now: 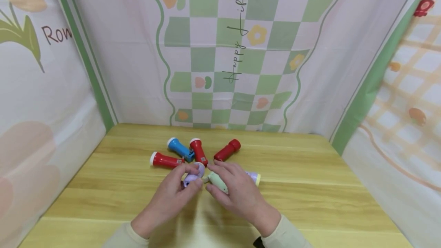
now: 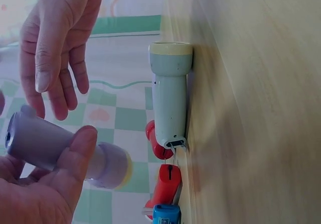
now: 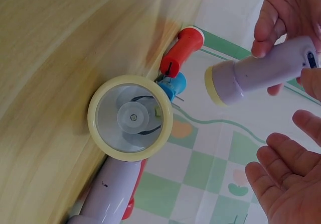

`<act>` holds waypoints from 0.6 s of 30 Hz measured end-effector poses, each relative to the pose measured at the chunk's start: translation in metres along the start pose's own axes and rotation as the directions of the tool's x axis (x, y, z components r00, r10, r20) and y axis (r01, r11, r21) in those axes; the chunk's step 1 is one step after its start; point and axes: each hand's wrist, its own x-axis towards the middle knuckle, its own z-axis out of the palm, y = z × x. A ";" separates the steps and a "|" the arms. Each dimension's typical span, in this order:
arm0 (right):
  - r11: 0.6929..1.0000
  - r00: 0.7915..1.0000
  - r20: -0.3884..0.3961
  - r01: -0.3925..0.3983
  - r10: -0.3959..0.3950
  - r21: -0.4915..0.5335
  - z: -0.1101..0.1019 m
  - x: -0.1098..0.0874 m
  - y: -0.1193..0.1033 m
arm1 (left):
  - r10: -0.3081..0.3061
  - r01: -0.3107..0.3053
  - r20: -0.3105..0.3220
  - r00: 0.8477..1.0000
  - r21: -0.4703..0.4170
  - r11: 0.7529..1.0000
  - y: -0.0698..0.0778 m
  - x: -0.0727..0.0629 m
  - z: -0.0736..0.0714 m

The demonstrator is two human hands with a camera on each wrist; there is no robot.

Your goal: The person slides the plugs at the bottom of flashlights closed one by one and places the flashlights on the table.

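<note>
My left hand (image 1: 170, 190) grips a pale purple flashlight (image 2: 45, 138) with a yellow rim, thumb along its barrel. It is tilted and raised off the table in both wrist views. My right hand (image 1: 237, 186) hovers beside it with fingers extended, palm bare in the right wrist view. Below the right hand lies a mint green flashlight (image 2: 170, 93), partly covered by that hand in the head view. A second purple flashlight (image 1: 254, 177) lies just past the right fingers, its body mostly hidden.
Beyond the hands, red flashlights (image 1: 198, 150) lie on the wooden table (image 1: 303, 186), one at the left (image 1: 165, 160) and one at the right (image 1: 227, 149). A blue flashlight (image 1: 180, 148) rests among them. Printed curtains (image 1: 138, 68) stand along the table's back and sides.
</note>
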 end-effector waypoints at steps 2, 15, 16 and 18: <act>1.000 1.000 0.001 -0.001 0.001 -0.001 0.000 0.000 0.000 | -0.002 0.003 -0.032 1.000 0.036 0.999 0.000 0.000 0.000; 1.000 1.000 -0.010 0.007 -0.007 -0.024 0.003 -0.001 0.000 | -0.071 0.074 -0.054 0.996 0.057 0.996 -0.001 0.002 0.000; 1.000 1.000 -0.010 0.007 -0.007 -0.025 0.003 -0.001 0.000 | -0.076 0.079 -0.053 0.996 0.054 0.995 -0.001 0.002 0.000; 1.000 1.000 -0.012 0.010 -0.011 -0.025 0.004 -0.002 0.000 | -0.082 0.085 -0.051 0.995 0.049 0.995 -0.001 0.002 0.000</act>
